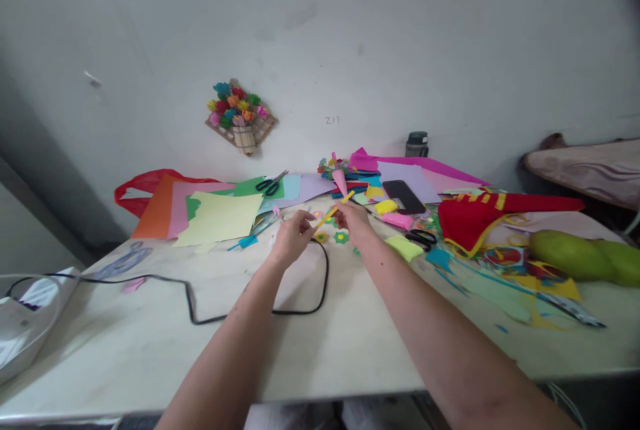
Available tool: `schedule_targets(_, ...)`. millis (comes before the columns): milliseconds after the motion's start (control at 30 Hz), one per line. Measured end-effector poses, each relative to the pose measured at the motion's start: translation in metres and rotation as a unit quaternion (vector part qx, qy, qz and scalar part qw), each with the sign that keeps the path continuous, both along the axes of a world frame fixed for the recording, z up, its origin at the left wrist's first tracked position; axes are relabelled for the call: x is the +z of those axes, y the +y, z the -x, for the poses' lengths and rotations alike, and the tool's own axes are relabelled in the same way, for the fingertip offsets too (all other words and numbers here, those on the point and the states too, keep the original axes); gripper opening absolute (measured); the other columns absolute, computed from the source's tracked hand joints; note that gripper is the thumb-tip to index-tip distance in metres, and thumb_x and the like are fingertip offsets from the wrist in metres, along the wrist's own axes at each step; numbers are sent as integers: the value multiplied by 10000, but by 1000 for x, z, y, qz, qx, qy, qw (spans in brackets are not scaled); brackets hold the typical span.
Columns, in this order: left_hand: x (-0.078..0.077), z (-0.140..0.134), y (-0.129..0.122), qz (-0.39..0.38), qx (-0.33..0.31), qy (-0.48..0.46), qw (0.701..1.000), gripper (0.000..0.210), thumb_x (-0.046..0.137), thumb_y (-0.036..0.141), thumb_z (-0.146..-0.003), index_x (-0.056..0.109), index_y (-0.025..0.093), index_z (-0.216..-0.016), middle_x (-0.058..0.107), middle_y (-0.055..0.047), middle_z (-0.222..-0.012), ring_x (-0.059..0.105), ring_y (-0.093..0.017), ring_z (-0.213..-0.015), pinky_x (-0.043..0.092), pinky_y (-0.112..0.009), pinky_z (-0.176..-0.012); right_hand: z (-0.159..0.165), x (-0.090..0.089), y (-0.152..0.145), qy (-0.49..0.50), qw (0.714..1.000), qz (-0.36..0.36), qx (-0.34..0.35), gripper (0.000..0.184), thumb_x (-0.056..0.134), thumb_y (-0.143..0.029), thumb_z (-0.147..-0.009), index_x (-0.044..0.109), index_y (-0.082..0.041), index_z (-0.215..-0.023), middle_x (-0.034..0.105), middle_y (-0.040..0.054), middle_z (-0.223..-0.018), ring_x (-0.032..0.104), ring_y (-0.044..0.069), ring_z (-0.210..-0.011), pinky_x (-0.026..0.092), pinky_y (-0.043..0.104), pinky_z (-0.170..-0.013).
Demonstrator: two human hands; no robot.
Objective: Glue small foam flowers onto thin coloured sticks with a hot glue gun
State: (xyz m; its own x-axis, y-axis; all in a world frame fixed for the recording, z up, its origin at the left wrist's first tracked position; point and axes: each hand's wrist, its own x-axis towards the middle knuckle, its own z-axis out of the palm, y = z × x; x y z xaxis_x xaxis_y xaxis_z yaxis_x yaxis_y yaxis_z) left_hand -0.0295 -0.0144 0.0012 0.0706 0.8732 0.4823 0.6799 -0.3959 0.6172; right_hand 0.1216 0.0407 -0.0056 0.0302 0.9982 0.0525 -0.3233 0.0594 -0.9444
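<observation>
One yellow paper strip (327, 216) was held aslant above the table (125, 343), between the two hands, its upper end left free beyond the right fingers. By the right hand (352, 218) it was gripped in a closed pinch, presumably because so narrow a piece was best steadied by the fingertips alone. The left hand (293, 237) was placed at the lower end, its fingers curled inward; whether that end was pinched or merely touched could not be told, the contact being small and blurred.

Beside and beneath the strip, small paper flowers were laid flat, among them a green flower with a yellow centre (341, 237); they were set near the hands, it may be judged, so that each was kept in sight and uncrushed. Coloured sheets were overlapped toward the wall, a pale yellow sheet (220, 220) uppermost at the left, probably to save working room. Dark-handled scissors (269, 186) were rested on that pile, while black-handled scissors (423, 238) were left to the right of the right hand, likely for easy reach. A smartphone (404, 197) was laid flat farther back, out of the forearms' way. A black cable (327, 277) was looped across the tabletop, crossed over by the left forearm.
</observation>
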Motion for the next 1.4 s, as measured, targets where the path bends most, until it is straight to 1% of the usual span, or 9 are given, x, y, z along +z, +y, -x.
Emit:
schedule_targets(67, 0, -3, -2, 19, -19, 10, 1000, 227, 538, 183, -689, 535, 173, -916, 588, 17, -646, 534, -95, -588, 417, -216, -573, -3, -1, 3, 19, 999, 12, -28, 184, 577, -304, -638, 576, -122, -666, 510, -15, -496, 425, 65, -384, 282, 176, -349)
schedule_targets(167, -2, -9, -3, 80, -65, -49, 993, 295, 546, 225, -693, 520, 145, -976, 598, 3, -637, 538, -100, -519, 420, -216, -486, -4, -2, 4, 30, 999, 8, -31, 192, 602, -311, -627, 579, -123, -658, 522, -11, -521, 422, 58, -403, 273, 168, -349)
schedule_targets(267, -3, -14, -2, 134, -88, -141, 977, 359, 572, 296, -692, 509, 110, -993, 615, -21, -630, 552, -111, -482, 423, -218, -432, 4, -2, -2, 12, 1000, -12, 10, 211, 615, -334, -620, 585, -126, -642, 533, -10, -538, 429, 56, -426, 281, 165, -364)
schedule_targets(367, -1, -14, -1, 147, -82, -189, 967, 345, 606, 346, -675, 548, 108, -917, 603, -6, -552, 531, -97, -425, 415, -206, -417, 15, -1, -12, -30, 996, -38, 79, 232, 610, -358, -625, 607, -126, -644, 557, -1, -567, 457, 61, -462, 299, 168, -390)
schedule_targets(500, 2, -9, -2, 153, -60, -206, 965, 293, 640, 365, -642, 576, 114, -780, 554, 22, -449, 462, -68, -345, 346, -176, -361, 22, -1, -17, -43, 990, -44, 130, 237, 644, -359, -594, 618, -125, -615, 539, -8, -539, 469, 68, -484, 303, 175, -409)
schedule_targets(767, 6, -2, -6, 207, -104, -188, 954, 242, 666, 306, -615, 524, 128, -697, 576, 6, -465, 483, -77, -351, 375, -186, -369, 14, -4, -6, 1, 994, -24, 107, 222, 688, -328, -543, 603, -128, -588, 533, -14, -549, 442, 61, -472, 285, 184, -397)
schedule_targets(967, 4, 0, -4, 189, -119, -233, 946, 276, 628, 373, -656, 485, 137, -665, 587, -7, -502, 510, -88, -373, 373, -197, -394, 20, -3, -11, -32, 987, -38, 150, 231, 692, -334, -546, 606, -126, -598, 507, -25, -510, 429, 59, -470, 287, 188, -419)
schedule_targets(1200, 2, 4, -4, 189, -129, -220, 948, 250, 624, 361, -664, 509, 139, -682, 550, 23, -465, 459, -71, -341, 343, -194, -382, 18, -3, -9, -24, 993, -23, 115, 229, 704, -306, -517, 587, -134, -613, 545, -15, -562, 438, 61, -476, 310, 198, -427)
schedule_targets(1400, 5, 1, -5, 160, -106, -231, 954, 291, 605, 406, -678, 514, 136, -623, 513, 28, -442, 420, -53, -342, 319, -183, -370, 20, -3, -13, -42, 985, -37, 164, 232, 686, -334, -549, 583, -133, -606, 525, -21, -526, 439, 66, -470, 305, 205, -435)
